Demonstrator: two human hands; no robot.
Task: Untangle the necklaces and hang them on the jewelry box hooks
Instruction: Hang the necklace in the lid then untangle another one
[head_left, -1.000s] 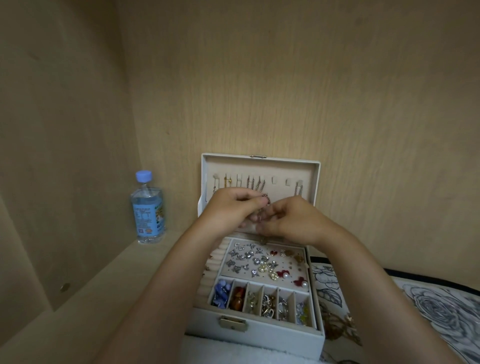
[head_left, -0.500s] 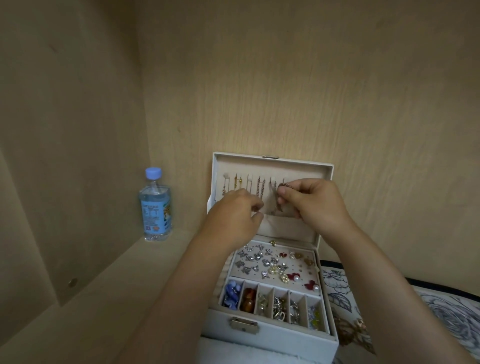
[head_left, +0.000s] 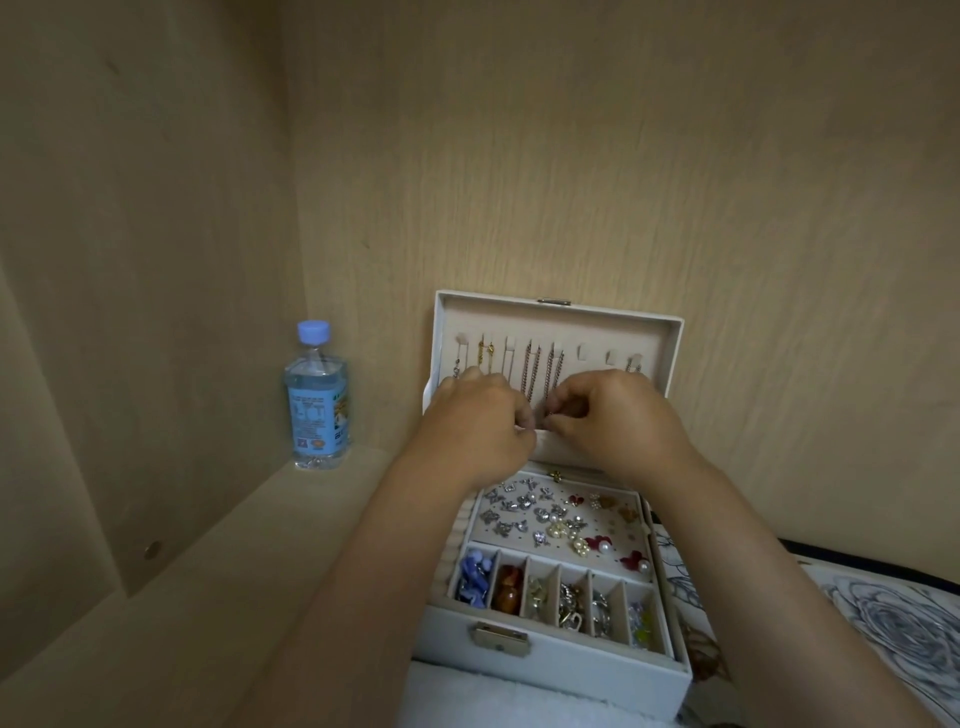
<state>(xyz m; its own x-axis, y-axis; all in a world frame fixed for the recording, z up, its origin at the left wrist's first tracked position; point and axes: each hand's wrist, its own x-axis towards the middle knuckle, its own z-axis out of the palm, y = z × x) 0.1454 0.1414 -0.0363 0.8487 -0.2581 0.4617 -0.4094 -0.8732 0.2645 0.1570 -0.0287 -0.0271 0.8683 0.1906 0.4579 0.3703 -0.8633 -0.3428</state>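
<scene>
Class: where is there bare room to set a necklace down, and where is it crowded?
Bare shelf lies between the water bottle and the jewelry box, and nearer us. Crowded: its tray and its hook-lined lid.

- Water bottle, blue label: rows of printed lines and a small coloured graphic, but the characters are too small and blurred to read.
- No legible text, number or brand recorded.
</scene>
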